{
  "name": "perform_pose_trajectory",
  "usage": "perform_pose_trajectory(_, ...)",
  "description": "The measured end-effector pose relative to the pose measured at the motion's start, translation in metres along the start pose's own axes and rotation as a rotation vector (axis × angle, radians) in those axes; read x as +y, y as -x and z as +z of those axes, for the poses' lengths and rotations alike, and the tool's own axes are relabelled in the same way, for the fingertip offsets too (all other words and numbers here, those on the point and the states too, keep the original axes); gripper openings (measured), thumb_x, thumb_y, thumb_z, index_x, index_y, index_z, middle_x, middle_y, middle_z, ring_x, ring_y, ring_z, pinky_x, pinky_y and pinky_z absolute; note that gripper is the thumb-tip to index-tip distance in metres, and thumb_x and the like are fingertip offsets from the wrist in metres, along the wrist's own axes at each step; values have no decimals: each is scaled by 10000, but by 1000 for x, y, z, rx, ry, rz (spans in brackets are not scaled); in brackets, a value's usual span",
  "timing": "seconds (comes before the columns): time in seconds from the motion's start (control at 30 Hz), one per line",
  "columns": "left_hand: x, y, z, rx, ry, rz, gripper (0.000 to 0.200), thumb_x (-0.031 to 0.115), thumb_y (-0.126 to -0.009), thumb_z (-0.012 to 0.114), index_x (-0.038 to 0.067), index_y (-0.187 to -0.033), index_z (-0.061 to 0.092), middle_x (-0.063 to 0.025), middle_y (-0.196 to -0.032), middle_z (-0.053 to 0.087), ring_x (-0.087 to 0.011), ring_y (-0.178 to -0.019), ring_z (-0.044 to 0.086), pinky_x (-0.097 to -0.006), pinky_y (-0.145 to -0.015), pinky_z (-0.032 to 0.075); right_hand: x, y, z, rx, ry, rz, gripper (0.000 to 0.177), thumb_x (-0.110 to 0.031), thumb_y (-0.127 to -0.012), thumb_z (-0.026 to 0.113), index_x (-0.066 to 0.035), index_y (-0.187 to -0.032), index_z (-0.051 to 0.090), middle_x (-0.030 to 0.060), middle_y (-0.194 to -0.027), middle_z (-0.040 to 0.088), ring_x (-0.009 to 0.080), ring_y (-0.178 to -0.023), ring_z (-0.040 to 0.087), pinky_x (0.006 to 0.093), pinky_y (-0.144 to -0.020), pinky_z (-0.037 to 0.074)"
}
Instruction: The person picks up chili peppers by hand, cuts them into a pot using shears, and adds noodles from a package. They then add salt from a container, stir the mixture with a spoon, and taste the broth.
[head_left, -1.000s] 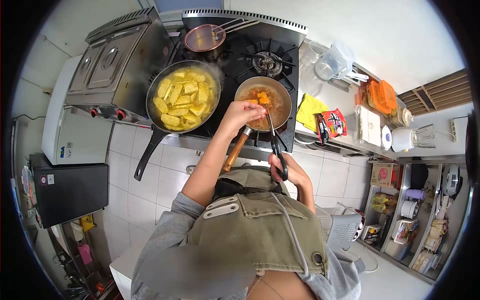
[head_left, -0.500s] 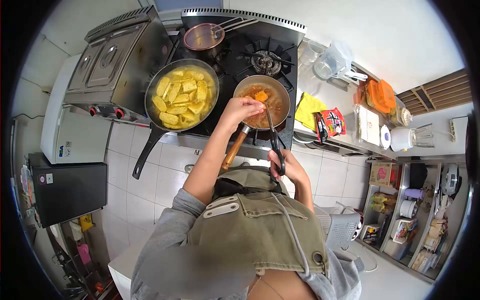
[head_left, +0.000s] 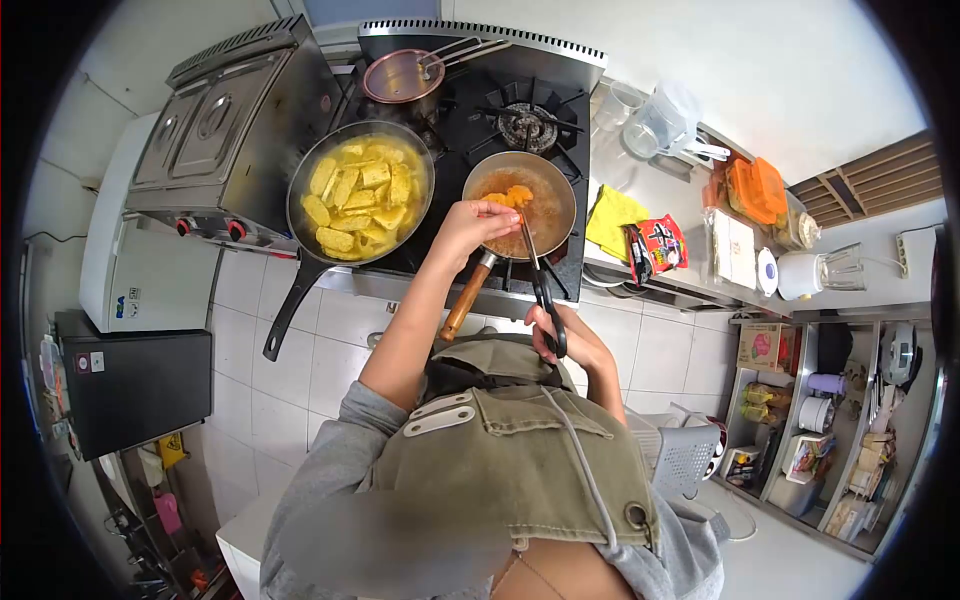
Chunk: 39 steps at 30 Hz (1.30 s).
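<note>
My left hand [head_left: 474,230] is closed in a pinch on a small orange piece of food, mostly hidden by the fingertips, above the small wooden-handled pan [head_left: 549,160]. In my right hand [head_left: 550,332] are black-handled scissors [head_left: 541,283], their blades pointing up to the left fingertips. Thin reddish-brown liquid [head_left: 550,222] fills the pan, and an orange clump [head_left: 512,195] shows in it just beyond the fingers. To the left, a large black pan [head_left: 292,215] holds several yellow pieces [head_left: 345,187] in yellow liquid.
A pot [head_left: 402,77] with utensils across it stands on the back left of the stove [head_left: 455,135]. On the right counter lie a yellow cloth [head_left: 608,220], a red packet [head_left: 661,244] and orange-lidded containers [head_left: 757,190]. A steel oven [head_left: 262,120] stands left of the stove.
More of the orange clump shows in the small pan. My right hand has shifted slightly left with the scissors; my left hand keeps its pinch in nearly the same place.
</note>
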<state>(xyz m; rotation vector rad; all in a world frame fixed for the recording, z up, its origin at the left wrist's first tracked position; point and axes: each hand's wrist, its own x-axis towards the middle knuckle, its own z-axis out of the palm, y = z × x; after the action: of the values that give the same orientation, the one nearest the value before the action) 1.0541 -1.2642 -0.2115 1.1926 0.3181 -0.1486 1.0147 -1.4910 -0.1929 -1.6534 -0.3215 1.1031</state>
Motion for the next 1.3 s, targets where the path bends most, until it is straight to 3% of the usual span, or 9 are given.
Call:
perform_pose_trajectory(0.27,-4,-2,0,9,-6,2,201,33,-821,624,-108,-961,593,-157,-930,648,-185,-850,654,-237,-783,529,-1,0,0,12,16,10,609,-648,-810,497,-40,-807,477,13,-479,470,88,-398,441,236,-381,336)
perform_pose_trajectory(0.37,3,-1,1,6,0,7,206,31,-820,624,-113,-964,594,-159,-926,649,-188,-852,655,-236,-785,530,-1,-1,0,72,65,-13,512,-553,-837,548,-66,-713,449,9,-467,469,74,-388,433,235,-367,329)
perform_pose_trajectory(0.5,7,-2,1,4,19,-24,218,33,-820,623,-118,-975,593,-161,-927,648,-188,-853,656,-239,-786,530,-2,-1,1,84,42,7,471,-487,-857,565,-53,-714,449,21,-465,474,79,-373,429,238,-361,322)
perform_pose_trajectory(0.87,1,1,5,32,57,0,217,48,-838,609,-94,-1001,592,-147,-953,645,-176,-893,645,-218,-796,514,3,5,-1,57,-45,-7,614,-635,-840,448,-24,-816,497,46,-478,475,119,-392,453,252,-374,329)
perform_pose_trajectory(0.97,-1,0,6,58,65,11,183,27,-829,609,-100,-961,603,-159,-925,646,-185,-859,653,-232,-786,526,-1,9,0,16,12,-36,584,-637,-823,486,-61,-737,444,30,-488,486,95,-409,472,235,-383,357)
perform_pose_trajectory(1.3,-1,3,6,-9,27,8,204,4,-821,611,-116,-984,590,-172,-951,643,-201,-862,655,-256,-801,530,1,7,-1,23,22,-5,587,-653,-815,481,-77,-711,442,20,-490,480,91,-411,465,234,-385,354)
